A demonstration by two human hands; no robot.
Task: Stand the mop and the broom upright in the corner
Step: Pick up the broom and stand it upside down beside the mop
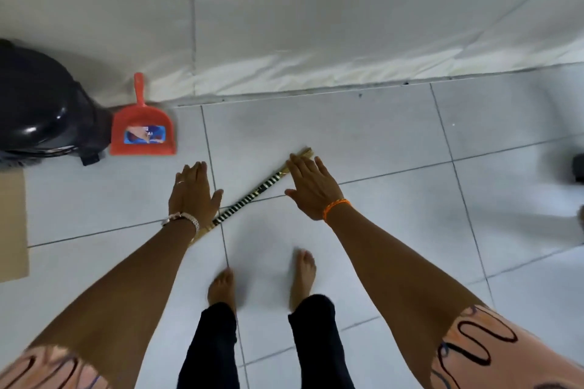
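Broom (pixel 252 196): flat on white tiled floor (pixel 379 142), handle banded black and white, diagonal from lower left to upper right, ahead of two bare feet (pixel 221 287). Left hand (pixel 191 191): open, fingers extended, above handle's lower part, holding nothing. Right hand (pixel 311 185): open, fingers spread, over handle's upper end; contact not discernible. Red dustpan (pixel 143 133): upright against wall (pixel 316 9), beside black appliance (pixel 41 110). Mop: not visible.

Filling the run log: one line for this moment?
broom flat on floor | left hand open | right hand open, above handle | mop unseen
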